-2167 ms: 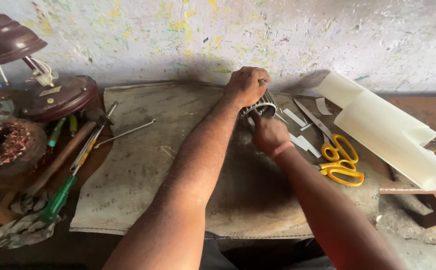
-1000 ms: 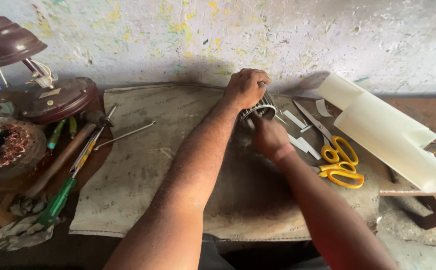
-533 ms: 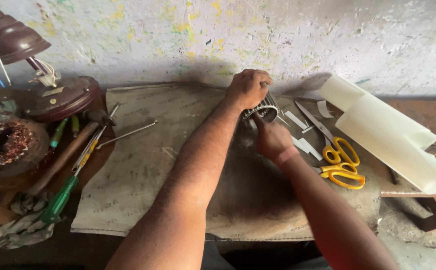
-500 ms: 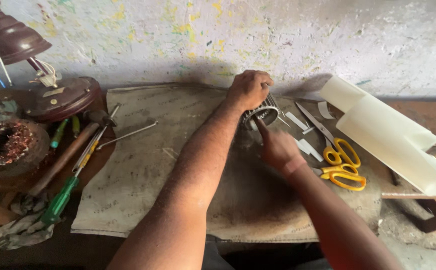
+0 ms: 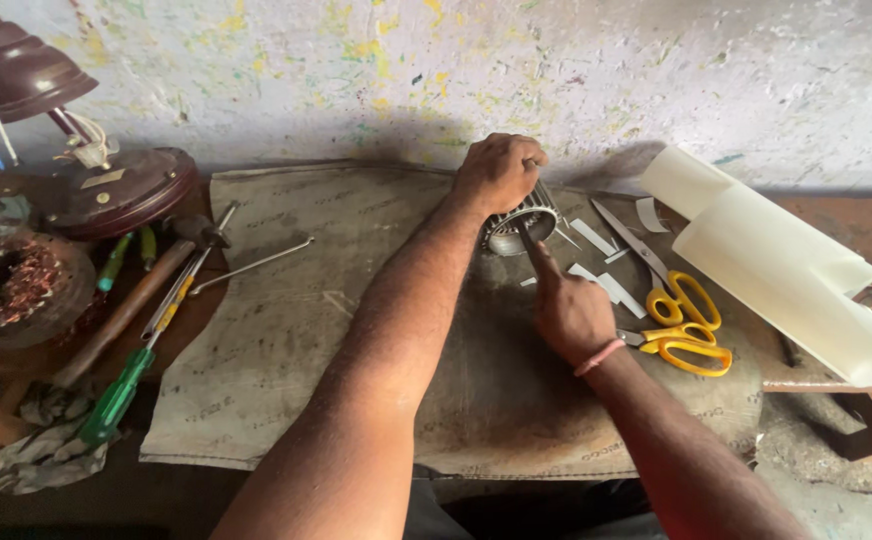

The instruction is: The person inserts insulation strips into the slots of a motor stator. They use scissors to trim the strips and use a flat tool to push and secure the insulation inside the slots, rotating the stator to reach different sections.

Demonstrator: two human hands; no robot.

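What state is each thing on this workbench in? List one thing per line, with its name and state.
Left hand: closed over the slotted metal core.
Slotted metal core: lying on its side, gripped.
Right hand: forefinger extended toward the core.
Yellow-handled scissors: lying slightly open.
Cream paper roll: partly unrolled.
Green-handled screwdriver: lying flat, untouched.
Copper-wound stator: resting at the bench's left.

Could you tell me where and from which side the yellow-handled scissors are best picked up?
Take the scissors by the yellow loops, coming from above on the near side: the loops lie flat toward the person, blades pointing away toward the wall.
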